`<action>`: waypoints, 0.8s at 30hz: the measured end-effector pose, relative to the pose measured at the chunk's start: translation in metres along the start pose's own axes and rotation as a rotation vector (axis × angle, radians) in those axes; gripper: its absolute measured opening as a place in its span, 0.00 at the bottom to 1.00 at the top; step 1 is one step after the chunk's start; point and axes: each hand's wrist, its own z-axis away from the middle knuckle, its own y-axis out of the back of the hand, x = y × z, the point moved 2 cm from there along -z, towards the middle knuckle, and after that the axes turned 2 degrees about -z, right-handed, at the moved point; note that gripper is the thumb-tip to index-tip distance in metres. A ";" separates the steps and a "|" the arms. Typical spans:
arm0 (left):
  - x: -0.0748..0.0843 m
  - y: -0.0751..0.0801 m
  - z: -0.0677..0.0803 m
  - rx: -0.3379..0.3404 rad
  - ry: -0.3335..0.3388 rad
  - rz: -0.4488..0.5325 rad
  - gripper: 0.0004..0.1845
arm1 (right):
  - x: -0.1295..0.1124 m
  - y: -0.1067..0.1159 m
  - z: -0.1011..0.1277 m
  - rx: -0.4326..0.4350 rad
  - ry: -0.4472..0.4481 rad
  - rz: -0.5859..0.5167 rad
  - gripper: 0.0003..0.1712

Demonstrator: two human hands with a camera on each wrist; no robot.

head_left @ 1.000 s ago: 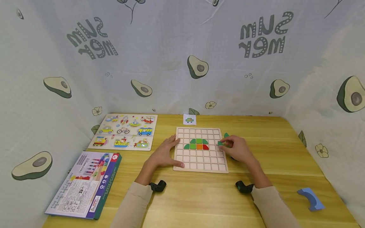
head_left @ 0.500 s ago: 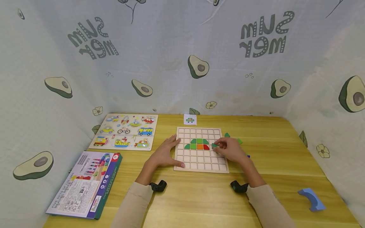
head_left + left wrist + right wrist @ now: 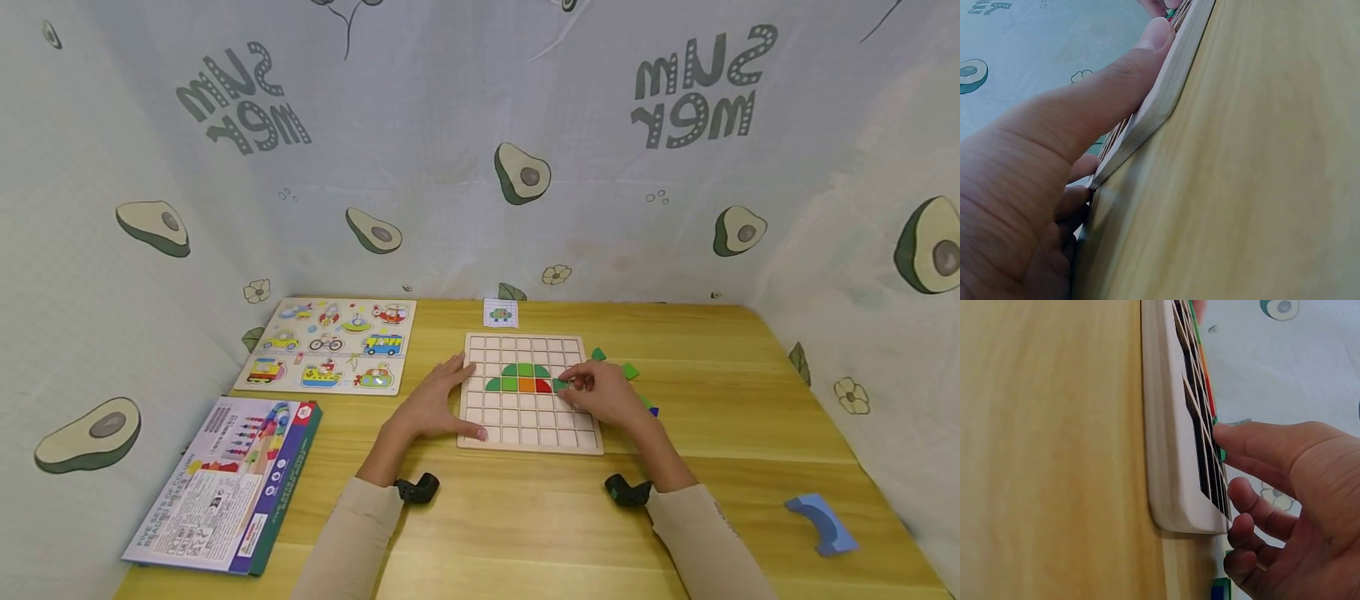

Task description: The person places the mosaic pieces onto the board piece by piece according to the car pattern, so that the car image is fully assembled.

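A wooden grid board [image 3: 517, 421] carries several green tiles [image 3: 508, 384], an orange tile [image 3: 527, 385] and a red quarter-round tile [image 3: 543, 387] in its middle rows. My left hand [image 3: 432, 404] rests spread at the board's left side, its thumb on the near left corner; the left wrist view shows the straight thumb [image 3: 1116, 81] along the edge. Thumb and forefinger of my right hand [image 3: 603, 392] pinch a green tile [image 3: 559, 385], apparently rounded, just right of the red one. In the right wrist view that tile [image 3: 1221, 454] sits at the grid's surface, partly hidden by fingertips.
Loose green tiles [image 3: 630, 371] and a blue piece [image 3: 654, 412] lie right of the board. Behind it is a small picture card [image 3: 500, 314]. A vehicle puzzle board [image 3: 326, 346] and a box [image 3: 217, 483] stand at left; a blue arch block [image 3: 822, 523] lies at right.
My right hand has moved left with the green tile, from the board's right edge to beside the red tile, uncovering loose pieces behind it. The left hand has stayed in place.
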 end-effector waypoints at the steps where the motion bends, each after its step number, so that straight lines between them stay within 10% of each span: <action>1: 0.000 0.000 0.000 0.000 0.002 0.000 0.65 | 0.000 0.000 0.000 -0.001 0.000 -0.001 0.12; 24: -0.002 -0.002 -0.001 -0.002 0.005 -0.006 0.65 | 0.014 0.025 -0.007 0.094 -0.024 0.034 0.14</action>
